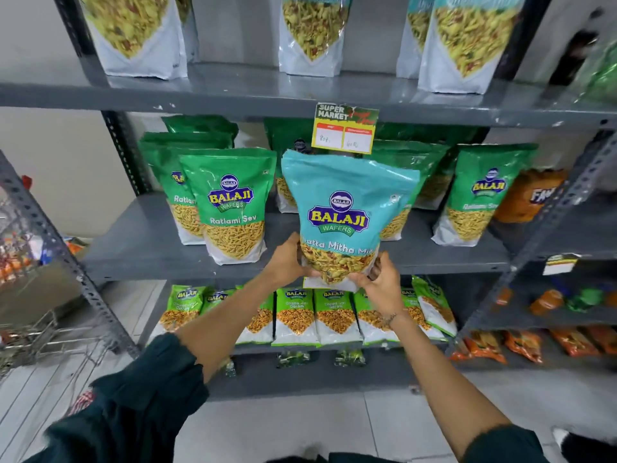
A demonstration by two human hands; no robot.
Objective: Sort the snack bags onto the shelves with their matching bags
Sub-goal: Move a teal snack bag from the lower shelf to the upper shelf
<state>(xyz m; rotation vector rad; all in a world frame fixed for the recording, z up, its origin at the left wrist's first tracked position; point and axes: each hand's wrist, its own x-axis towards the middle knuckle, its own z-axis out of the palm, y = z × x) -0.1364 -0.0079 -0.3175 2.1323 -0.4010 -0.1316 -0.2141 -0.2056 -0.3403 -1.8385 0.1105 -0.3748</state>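
While both hands, left [288,262] and right [379,284], closed their grip on the bottom corners of the teal Khatta Mitha Mix bag [344,212] before the green Ratlami Sev bags [233,205], it seemingly belonged higher, upright among the matching bags [312,31] on the top shelf [233,91].

Mid shelf [140,242]: gap btwn green bags [233,208]; price tag [344,128] overhangs.

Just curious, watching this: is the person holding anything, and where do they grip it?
Yes: a blue Khatta Mitha Mix bag, held upright by its bottom corners, left hand and right hand on either side.
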